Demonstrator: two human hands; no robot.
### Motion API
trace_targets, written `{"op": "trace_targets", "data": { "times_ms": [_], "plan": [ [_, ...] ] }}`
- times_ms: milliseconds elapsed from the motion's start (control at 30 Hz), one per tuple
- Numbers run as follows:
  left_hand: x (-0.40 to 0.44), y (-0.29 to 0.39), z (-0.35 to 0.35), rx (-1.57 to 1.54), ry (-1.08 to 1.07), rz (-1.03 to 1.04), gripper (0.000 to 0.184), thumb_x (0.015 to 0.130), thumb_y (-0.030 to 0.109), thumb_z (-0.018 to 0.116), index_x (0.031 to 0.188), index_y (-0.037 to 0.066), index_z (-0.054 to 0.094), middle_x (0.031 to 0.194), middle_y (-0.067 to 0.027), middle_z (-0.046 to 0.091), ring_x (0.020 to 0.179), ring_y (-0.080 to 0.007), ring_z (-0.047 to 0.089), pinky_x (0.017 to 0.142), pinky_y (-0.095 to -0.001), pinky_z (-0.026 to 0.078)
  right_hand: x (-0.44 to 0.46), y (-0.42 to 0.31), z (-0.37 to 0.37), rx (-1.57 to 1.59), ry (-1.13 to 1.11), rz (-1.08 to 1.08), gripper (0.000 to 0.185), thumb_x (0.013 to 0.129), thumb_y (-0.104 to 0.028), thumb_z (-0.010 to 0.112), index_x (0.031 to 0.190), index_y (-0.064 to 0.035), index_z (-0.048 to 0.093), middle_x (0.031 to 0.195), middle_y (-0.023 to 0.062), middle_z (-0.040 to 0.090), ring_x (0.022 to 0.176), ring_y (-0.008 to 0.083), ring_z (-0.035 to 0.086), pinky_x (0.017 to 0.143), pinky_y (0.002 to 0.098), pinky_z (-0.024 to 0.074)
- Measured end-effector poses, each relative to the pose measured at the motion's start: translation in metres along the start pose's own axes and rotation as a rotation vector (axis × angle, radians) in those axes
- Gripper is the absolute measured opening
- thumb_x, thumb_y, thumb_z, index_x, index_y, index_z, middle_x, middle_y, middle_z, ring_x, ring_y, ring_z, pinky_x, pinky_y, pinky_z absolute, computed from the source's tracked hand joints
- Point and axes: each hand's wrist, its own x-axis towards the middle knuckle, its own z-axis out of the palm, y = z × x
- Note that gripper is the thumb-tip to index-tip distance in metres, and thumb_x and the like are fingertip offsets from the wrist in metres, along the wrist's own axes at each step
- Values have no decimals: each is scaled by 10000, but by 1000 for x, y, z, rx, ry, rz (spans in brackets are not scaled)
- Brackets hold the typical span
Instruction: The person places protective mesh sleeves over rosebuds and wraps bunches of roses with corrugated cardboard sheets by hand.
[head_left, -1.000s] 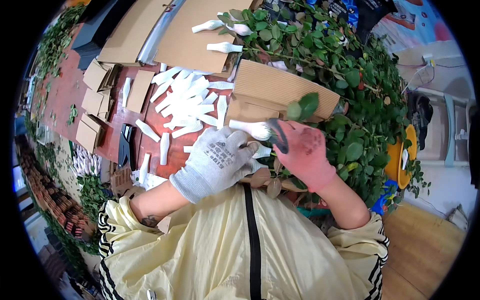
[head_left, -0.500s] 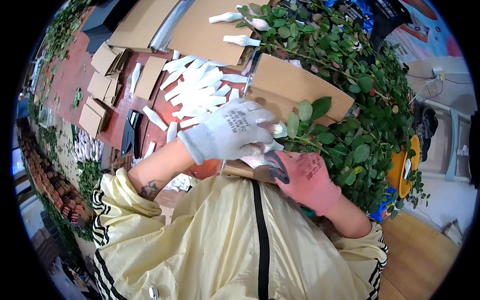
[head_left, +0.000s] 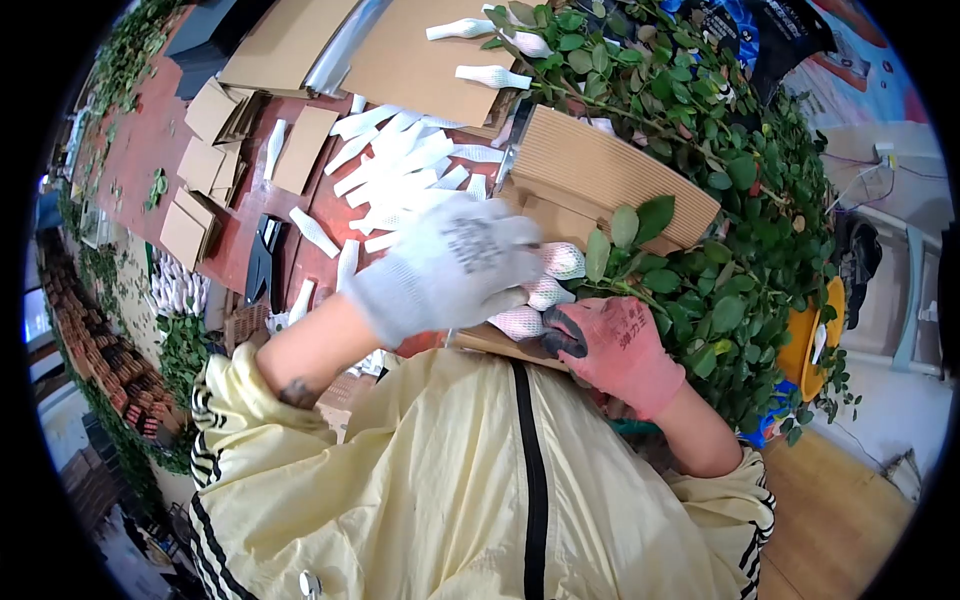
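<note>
Three pink rose buds in white foam net sleeves [head_left: 562, 262] lie stacked at the near end of an open corrugated cardboard wrap [head_left: 610, 165], their leafy stems pointing right. My left hand [head_left: 455, 260], in a grey glove, hovers just left of the buds. Its fingers are bent and apart, slightly blurred, with nothing visible in them. My right hand [head_left: 620, 350], in a red glove with dark fingertips, is closed beside the lowest netted rose [head_left: 518, 322], at its stem end. The curled fingers hide the exact grip.
A heap of white foam net sleeves [head_left: 405, 165] covers the red table [head_left: 130, 160] ahead. Folded cardboard pieces [head_left: 210, 165] and a black stapler-like tool [head_left: 263, 262] lie left. Leafy rose stems [head_left: 750, 260] are piled on the right, near a yellow basin [head_left: 822, 340].
My left hand has drawn slightly left and down, away from the buds, uncovering more of the netted roses. My right hand stays nearly in place by the lowest bud.
</note>
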Motion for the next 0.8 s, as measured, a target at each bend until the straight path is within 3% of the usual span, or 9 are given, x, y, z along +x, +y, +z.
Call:
{"op": "trace_targets", "data": {
  "times_ms": [33, 67, 133, 267, 400, 467, 600, 667, 800],
  "plan": [
    [-7, 7, -7, 38, -69, -150, 199, 766, 294, 645, 908, 155, 632, 972, -22, 588, 918, -219, 580, 805, -403, 447, -5, 4, 6, -46, -32, 6, 330, 712, -245, 679, 997, -109, 587, 836, 78, 608, 773, 277, 586, 688, 384, 451],
    [-13, 10, -6, 39, -77, -145, 199, 766, 294, 645, 908, 155, 632, 972, -22, 588, 918, -219, 580, 805, -403, 447, -9, 6, 10, -93, -65, 13, 458, 681, -278, 716, 1084, -123, 564, 895, 54, 612, 832, 251, 584, 736, 387, 437],
    [-26, 12, 0, -10, -302, -345, 224, 782, 347, 623, 901, 157, 617, 871, -20, 576, 834, -202, 591, 732, -404, 458, -13, 8, 15, -126, 19, -50, 465, 686, -260, 711, 1097, -107, 557, 898, 56, 609, 834, 251, 578, 740, 389, 433],
    [-35, -16, 29, -3, -255, -85, 187, 812, 315, 598, 863, 136, 619, 821, -48, 586, 778, -237, 599, 682, -386, 473, -12, 5, 3, -148, 147, -196, 465, 697, -175, 682, 1121, -60, 529, 910, 74, 595, 823, 252, 567, 720, 381, 431],
    [-59, -49, 61, -128, -67, 34, 136, 805, 251, 613, 836, 119, 627, 794, -55, 591, 765, -248, 599, 695, -380, 478, -10, 6, 8, -53, 5, -121, 482, 690, -125, 663, 1142, -52, 515, 924, 87, 586, 810, 252, 562, 692, 371, 435],
    [-43, -40, 39, -252, -54, 119, 112, 781, 204, 636, 833, 104, 631, 777, -62, 588, 755, -261, 593, 694, -379, 479, -13, 7, 12, -146, 151, -187, 487, 684, -99, 650, 1146, -36, 511, 920, 97, 582, 798, 254, 563, 668, 365, 439],
    [-42, -44, 26, -232, -57, 149, 146, 800, 238, 615, 809, 92, 612, 792, -67, 595, 738, -263, 596, 658, -374, 478, -15, 12, 24, -124, 201, -204, 485, 689, -90, 645, 1148, -17, 506, 912, 99, 583, 809, 261, 568, 678, 364, 446],
    [-39, -39, 13, -242, -174, 80, 143, 804, 212, 619, 787, 71, 613, 750, -85, 584, 716, -278, 587, 650, -382, 469, -14, 13, 24, -50, 182, -174, 468, 696, -94, 644, 1139, -26, 510, 913, 103, 589, 824, 261, 575, 691, 365, 454],
    [-44, -35, 1, -226, -282, -23, 131, 790, 192, 640, 776, 64, 620, 730, -91, 586, 704, -287, 582, 647, -384, 465, -12, 11, 18, 89, 72, -42, 324, 738, -125, 625, 1053, -87, 558, 903, 102, 608, 841, 297, 585, 723, 394, 461]
  ]
}}
